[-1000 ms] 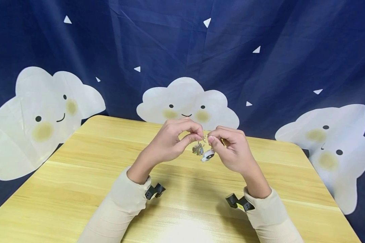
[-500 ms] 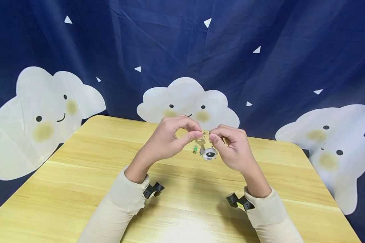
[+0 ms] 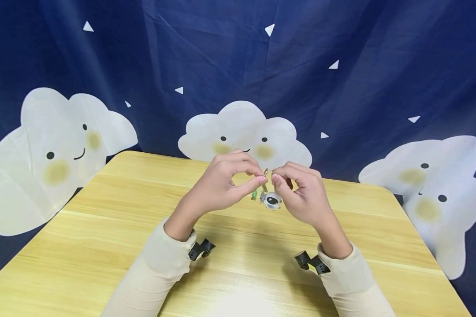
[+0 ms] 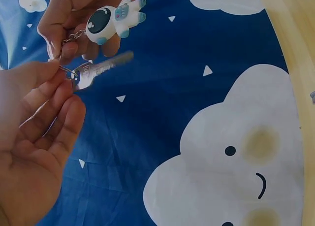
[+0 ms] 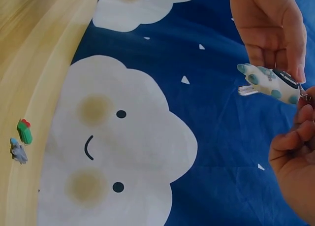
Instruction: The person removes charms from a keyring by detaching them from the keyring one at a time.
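A metal key ring (image 4: pixel 68 70) is held between both hands above the table. My left hand (image 3: pixel 218 182) pinches one side of it with thumb and fingertips, close to the head of a silver key (image 4: pixel 96 74). From the other side, my right hand (image 3: pixel 303 189) pinches the ring where a short chain (image 4: pixel 75 36) joins it. Off that chain hangs a white and blue astronaut charm (image 3: pixel 271 200) with a dark visor. Fingertips partly hide the ring in the head view.
Toward the far edge of the wooden table (image 3: pixel 238 246) lie a small green piece with red (image 5: pixel 24 131) and a grey-blue piece (image 5: pixel 18 151). Behind the table hangs a dark blue curtain (image 3: pixel 222 53) with clouds. Each sleeve bears a black camera.
The key beside the left fingertips has turned and now shows narrow in the head view. The astronaut charm has swung. The green piece, hidden at first, has come into sight. Both hands barely shifted.
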The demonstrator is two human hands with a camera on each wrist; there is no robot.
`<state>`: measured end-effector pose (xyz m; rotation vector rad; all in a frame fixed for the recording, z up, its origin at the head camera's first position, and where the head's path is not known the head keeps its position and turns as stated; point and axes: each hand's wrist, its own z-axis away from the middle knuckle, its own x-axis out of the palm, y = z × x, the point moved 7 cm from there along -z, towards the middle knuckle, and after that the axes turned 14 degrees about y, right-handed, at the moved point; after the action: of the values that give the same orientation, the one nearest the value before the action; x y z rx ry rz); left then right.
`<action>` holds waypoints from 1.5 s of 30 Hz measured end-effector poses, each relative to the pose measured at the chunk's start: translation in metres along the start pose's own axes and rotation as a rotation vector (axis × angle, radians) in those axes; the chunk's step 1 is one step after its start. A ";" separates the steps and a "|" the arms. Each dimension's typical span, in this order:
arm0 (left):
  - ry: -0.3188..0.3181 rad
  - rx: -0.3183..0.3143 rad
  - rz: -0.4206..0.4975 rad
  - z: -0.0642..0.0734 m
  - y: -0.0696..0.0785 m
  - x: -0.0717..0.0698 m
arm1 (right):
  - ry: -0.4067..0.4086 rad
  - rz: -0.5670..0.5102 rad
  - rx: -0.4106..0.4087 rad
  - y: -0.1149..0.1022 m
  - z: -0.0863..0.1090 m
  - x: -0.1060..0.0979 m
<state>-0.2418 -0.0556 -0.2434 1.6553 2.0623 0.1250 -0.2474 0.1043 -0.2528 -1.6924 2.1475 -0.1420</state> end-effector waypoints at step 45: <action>0.011 0.074 -0.152 0.003 0.002 0.001 | 0.030 0.012 -0.004 0.005 0.003 0.004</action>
<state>-0.2391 -0.0545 -0.2454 1.5360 2.2169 0.0069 -0.2518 0.1024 -0.2583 -1.6898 2.1806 -0.1614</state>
